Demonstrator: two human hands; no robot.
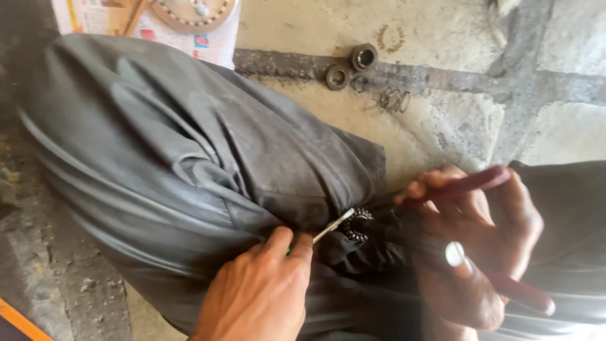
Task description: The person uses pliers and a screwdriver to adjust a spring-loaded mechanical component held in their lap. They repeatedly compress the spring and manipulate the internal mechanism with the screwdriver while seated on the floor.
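Grey trouser cloth fills most of the view: the person sits low over a rough concrete floor, knees spread, and the work is held in the lap between them.

Right hand is closed around the red-handled pliers; one red grip runs out past the fingers at the top, the other pokes out below the palm. The pliers' nose is hidden behind the hand and the dark cloth, so I cannot tell exactly what it bites on, though it points toward the gear.

Left hand is curled shut, thumb and forefinger pinching a thin flat metal tool with a trace of green at the grip. Its bright tip touches the rim of the small toothed gear.

That gear sits dark and greasy in the fold of cloth, between the two hands.

Judging by how things lie, the job looks to be in the middle: both tools are on the gear at once, as if something is being pried or seated on it, and nothing shows it freed or finished.

On the floor well apart lie two round bearing-like rings and a coil spring, loose and not yet fitted to anything.
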